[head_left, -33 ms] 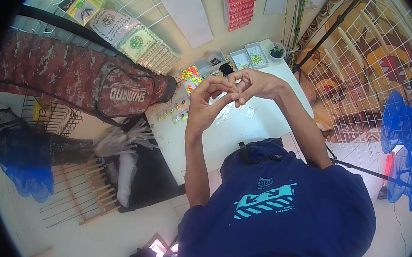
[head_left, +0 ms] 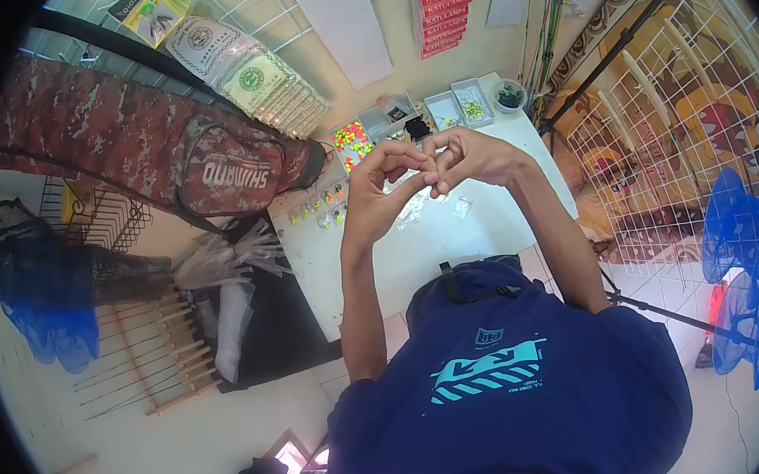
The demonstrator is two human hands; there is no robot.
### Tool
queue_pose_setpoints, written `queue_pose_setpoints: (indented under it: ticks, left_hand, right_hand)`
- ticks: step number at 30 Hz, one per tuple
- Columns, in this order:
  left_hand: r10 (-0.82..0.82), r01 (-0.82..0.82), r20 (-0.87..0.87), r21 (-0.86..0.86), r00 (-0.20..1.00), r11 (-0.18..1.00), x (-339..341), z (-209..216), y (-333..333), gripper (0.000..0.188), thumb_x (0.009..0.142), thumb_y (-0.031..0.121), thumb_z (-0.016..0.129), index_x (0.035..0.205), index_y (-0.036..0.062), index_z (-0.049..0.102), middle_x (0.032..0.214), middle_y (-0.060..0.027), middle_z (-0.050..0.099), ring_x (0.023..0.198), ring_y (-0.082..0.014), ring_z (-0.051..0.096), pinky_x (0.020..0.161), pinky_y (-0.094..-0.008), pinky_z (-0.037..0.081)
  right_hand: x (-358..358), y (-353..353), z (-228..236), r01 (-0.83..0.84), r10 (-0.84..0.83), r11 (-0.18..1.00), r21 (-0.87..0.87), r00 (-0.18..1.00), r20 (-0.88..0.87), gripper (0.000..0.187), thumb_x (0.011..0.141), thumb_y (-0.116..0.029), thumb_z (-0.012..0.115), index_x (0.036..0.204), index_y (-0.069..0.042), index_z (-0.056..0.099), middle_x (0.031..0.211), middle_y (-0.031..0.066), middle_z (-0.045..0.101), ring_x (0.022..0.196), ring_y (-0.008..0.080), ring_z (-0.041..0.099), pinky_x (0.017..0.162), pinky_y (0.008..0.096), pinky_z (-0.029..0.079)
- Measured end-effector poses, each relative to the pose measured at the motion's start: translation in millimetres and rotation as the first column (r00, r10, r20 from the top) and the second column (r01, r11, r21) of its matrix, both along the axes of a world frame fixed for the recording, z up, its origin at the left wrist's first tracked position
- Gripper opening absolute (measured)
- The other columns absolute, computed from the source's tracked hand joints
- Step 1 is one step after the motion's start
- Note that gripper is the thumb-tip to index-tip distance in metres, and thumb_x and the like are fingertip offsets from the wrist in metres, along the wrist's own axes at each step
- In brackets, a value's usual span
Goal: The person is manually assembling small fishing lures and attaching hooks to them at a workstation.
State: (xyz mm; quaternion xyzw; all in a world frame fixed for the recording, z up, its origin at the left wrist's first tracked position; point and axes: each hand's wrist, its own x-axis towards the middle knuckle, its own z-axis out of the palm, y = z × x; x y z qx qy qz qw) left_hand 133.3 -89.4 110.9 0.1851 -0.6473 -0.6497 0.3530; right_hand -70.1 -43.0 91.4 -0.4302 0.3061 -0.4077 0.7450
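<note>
Your left hand (head_left: 375, 203) and right hand (head_left: 479, 158) curl, fingertips together; you can't tell what, if anything, they pinch. Beneath, small clear bags (head_left: 462, 205) lie on the white table (head_left: 404, 257). Farther, your left hand partly blocks red and yellow pieces (head_left: 351, 139); red packets (head_left: 447, 10) hang beyond.

The bench (head_left: 314, 265) is white; small pieces (head_left: 350, 137) at upper centre are red and yellow; the bag (head_left: 136, 132) at upper left has a reddish-brown camouflage pattern.

Smooth tabletop (head_left: 417, 256), glossy plastic packets (head_left: 463, 206), cloth shirt (head_left: 582, 382)
</note>
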Motion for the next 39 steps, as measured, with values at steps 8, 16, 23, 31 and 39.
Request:
queue_pose_setpoints:
  ticks: [8, 16, 23, 31, 39]
  left_hand:
    - [0.272, -0.233, 0.135, -0.248, 0.953, 0.940, -1.8, -11.6, 1.1, 0.019, 0.078, 0.002, 0.073, 0.093, 0.0035, 0.062, 0.085, -0.0021, 0.068, 0.079, -0.0062, 0.062, 0.062, -0.0216, 0.038]
    - [0.353, -0.301, 0.153, -0.284, 0.923, 0.910, -5.4, -21.2, 7.3, 0.017, 0.078, 0.003, 0.073, 0.091, 0.0036, 0.064, 0.084, -0.0016, 0.068, 0.070, -0.0056, 0.055, 0.058, -0.0218, 0.036]
    - [0.323, -0.310, 0.099, -0.127, 0.941, 0.942, -6.0, -31.8, 5.5, 0.017, 0.078, 0.004, 0.075, 0.091, 0.0041, 0.064, 0.085, -0.0002, 0.067, 0.072, -0.0048, 0.055, 0.060, -0.0216, 0.036]
    - [0.303, -0.302, -0.003, 0.022, 0.953, 0.953, -8.5, -32.8, 8.2, 0.019, 0.080, 0.002, 0.075, 0.092, 0.0040, 0.060, 0.087, -0.0028, 0.066, 0.082, -0.0078, 0.062, 0.071, -0.0217, 0.043]
    - [0.202, -0.194, -0.057, 0.123, 0.978, 0.973, -4.2, -26.2, 5.6, 0.022, 0.082, -0.004, 0.071, 0.096, 0.0036, 0.056, 0.089, -0.0087, 0.067, 0.084, -0.0119, 0.063, 0.075, -0.0251, 0.050]
  right_hand:
    - [22.6, 27.6, 15.8, 0.366, -0.415, 0.908, -0.203, 0.852, -0.320, 0.016, 0.077, -0.011, 0.076, 0.087, 0.001, 0.072, 0.080, 0.0077, 0.071, 0.076, 0.0129, 0.066, 0.075, 0.0269, 0.051]
    - [35.6, 39.6, 6.9, 0.336, -0.696, 0.713, -0.616, 0.450, -0.560, 0.017, 0.081, -0.021, 0.072, 0.092, -0.008, 0.074, 0.079, 0.0066, 0.071, 0.077, 0.0223, 0.059, 0.071, 0.0340, 0.045]
    - [32.8, 38.7, -2.9, 0.494, -0.591, 0.806, -0.326, 0.709, -0.386, 0.020, 0.081, -0.014, 0.074, 0.092, 0.001, 0.070, 0.082, 0.0070, 0.071, 0.076, 0.0106, 0.067, 0.071, 0.0254, 0.051]
    - [28.0, 39.0, -1.7, 0.492, -0.503, 0.863, -0.114, 0.815, -0.287, 0.017, 0.083, -0.008, 0.072, 0.094, 0.003, 0.065, 0.086, 0.0107, 0.071, 0.085, 0.0144, 0.068, 0.079, 0.0261, 0.052]
    - [6.8, 34.0, -8.3, 0.451, -0.465, 0.885, -0.115, 0.858, -0.220, 0.030, 0.082, -0.016, 0.074, 0.106, 0.002, 0.068, 0.097, 0.0135, 0.071, 0.092, 0.0152, 0.066, 0.085, 0.0288, 0.050]
